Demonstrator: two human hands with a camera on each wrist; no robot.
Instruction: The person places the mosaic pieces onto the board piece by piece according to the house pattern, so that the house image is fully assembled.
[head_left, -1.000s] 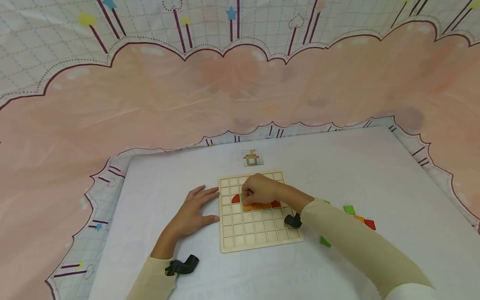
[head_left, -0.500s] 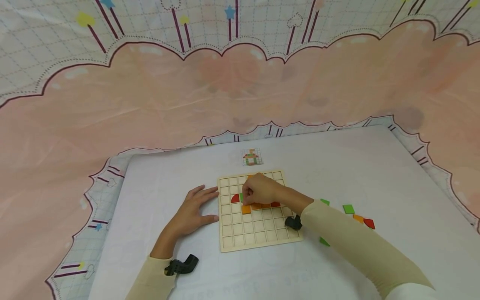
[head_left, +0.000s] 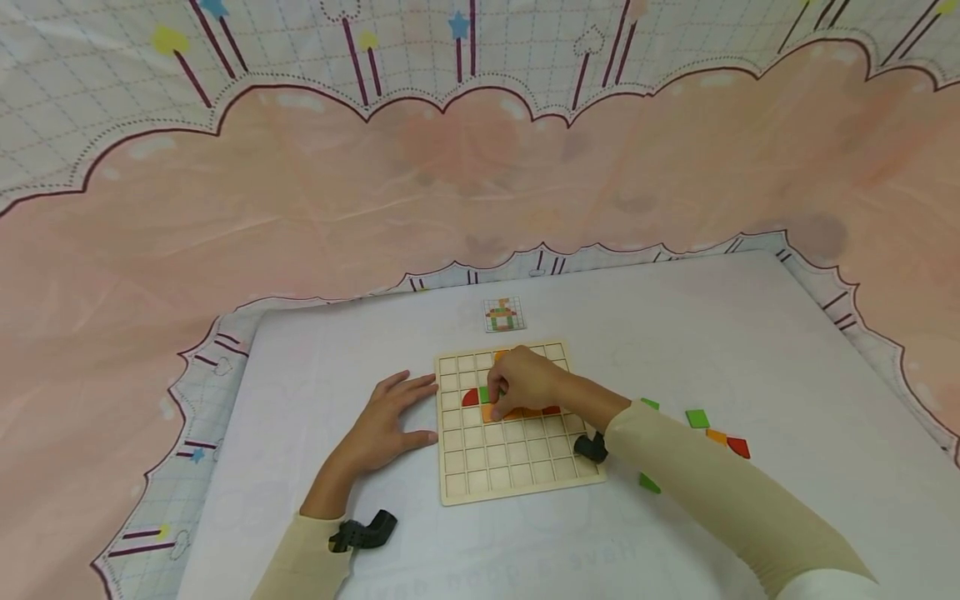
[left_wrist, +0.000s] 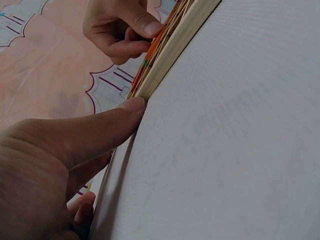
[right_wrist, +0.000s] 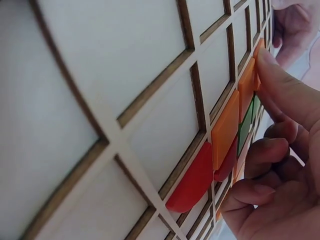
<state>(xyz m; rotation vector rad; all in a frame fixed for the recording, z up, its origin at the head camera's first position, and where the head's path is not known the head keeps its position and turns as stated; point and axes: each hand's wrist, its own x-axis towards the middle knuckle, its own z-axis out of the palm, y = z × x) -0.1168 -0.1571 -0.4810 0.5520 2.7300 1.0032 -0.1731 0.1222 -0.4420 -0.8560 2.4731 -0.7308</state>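
Observation:
On the pale wooden grid board (head_left: 517,462), my right hand (head_left: 525,379) pinches an orange square tile (head_left: 487,412) between thumb and curled fingers, at the left end of an orange row. The right wrist view shows the thumb against this tile (right_wrist: 259,48), with more orange tiles (right_wrist: 227,127) beside it. A red rounded tile (right_wrist: 192,180) ends that row. Left of the hand lie a red quarter-round tile (head_left: 470,397) and a green tile (head_left: 483,394). My left hand (head_left: 384,429) lies with spread fingers, its thumb (left_wrist: 112,125) touching the board's left edge.
A small pattern card (head_left: 504,315) lies behind the board. Right of it are loose tiles: a green one (head_left: 697,418), an orange one (head_left: 716,437), a red one (head_left: 738,447) and other green ones, partly behind the right sleeve (head_left: 705,492). White cloth covers the table (head_left: 337,342).
The orange tile shifted slightly toward the near side, then back and left into line with its row, with my right hand on it. My left hand stays in place.

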